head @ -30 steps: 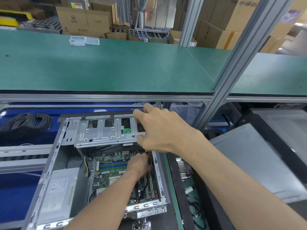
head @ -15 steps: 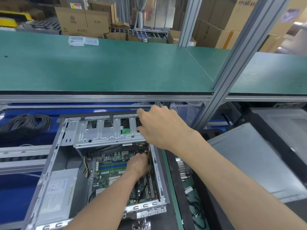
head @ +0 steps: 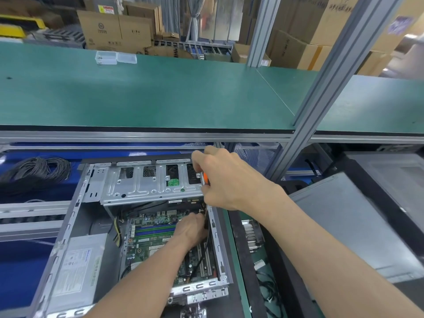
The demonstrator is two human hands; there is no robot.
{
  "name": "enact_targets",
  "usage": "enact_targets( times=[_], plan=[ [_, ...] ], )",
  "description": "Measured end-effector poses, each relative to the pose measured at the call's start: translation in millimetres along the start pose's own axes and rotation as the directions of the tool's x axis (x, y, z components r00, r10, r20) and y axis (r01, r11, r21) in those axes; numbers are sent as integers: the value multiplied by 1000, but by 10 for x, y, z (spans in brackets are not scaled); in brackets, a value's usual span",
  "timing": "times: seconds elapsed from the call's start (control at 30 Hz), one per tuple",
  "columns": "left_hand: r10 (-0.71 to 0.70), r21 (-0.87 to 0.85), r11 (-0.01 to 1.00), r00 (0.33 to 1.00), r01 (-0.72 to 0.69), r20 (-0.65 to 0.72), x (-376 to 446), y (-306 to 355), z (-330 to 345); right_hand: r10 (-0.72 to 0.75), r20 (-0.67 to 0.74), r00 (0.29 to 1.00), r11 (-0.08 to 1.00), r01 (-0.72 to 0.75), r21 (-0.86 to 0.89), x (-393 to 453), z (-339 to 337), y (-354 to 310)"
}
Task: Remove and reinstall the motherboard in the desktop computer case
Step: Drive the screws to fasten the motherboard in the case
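Head view, looking down into an open desktop case (head: 68,226) lying on its side on the lower level of a workbench. Motherboard (head: 149,244) sits inside the case, green, with blue and green memory slots running across its middle. Power supply (head: 75,262), grey with a white label, occupies the near-left part of the case. Drive cage (head: 149,182), bare silver metal with cut-outs, spans the far end of the case above the board.

Right hand (head: 229,180): fingers curled round an orange-handled tool (head: 205,178) (only a sliver of orange shows between the fingers; tip not visible), held at the right end of the drive cage, near the case's right wall.

Left hand (head: 192,228): down inside the case, on the far-right part of the motherboard, fingers bent toward the right wall beside a black cable (head: 202,255). Whether it grips anything: cannot tell, fingertips are hidden.

Surroundings: coil of black cable (head: 34,171) on the blue surface left of the case. Green benchtop (head: 149,95) above, with two small clear plastic boxes (head: 114,58) at its far edge. Aluminium frame post (head: 321,92) slants across on the right. Grey case panel (head: 358,226) lies to the right. Cardboard boxes (head: 114,31) stacked behind the bench.
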State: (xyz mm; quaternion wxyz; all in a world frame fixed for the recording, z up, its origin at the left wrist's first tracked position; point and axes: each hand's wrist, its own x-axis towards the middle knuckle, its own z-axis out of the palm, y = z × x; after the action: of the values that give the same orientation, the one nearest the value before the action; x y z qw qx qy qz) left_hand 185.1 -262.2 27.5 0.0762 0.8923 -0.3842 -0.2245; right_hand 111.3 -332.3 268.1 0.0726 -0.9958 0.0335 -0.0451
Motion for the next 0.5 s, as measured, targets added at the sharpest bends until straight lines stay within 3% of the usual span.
enact_targets(
  times=[0.27, 0.37, 0.5],
  plan=[
    [74, -141, 987, 997, -76, -20, -73, -66, -131, -21, -310, 950, 1000, 26, 14, -1, -128, -150],
    [54, -260, 965, 996, -35, 66, -178, -254, -140, 11, -444, 896, 999, 7, 39, 33, -242, -219],
    [-90, -499, 861, 995, 100, 44, -416, -584, -259, 34, -461, 887, 997, 3, 79, 73, -247, -265]
  ],
)
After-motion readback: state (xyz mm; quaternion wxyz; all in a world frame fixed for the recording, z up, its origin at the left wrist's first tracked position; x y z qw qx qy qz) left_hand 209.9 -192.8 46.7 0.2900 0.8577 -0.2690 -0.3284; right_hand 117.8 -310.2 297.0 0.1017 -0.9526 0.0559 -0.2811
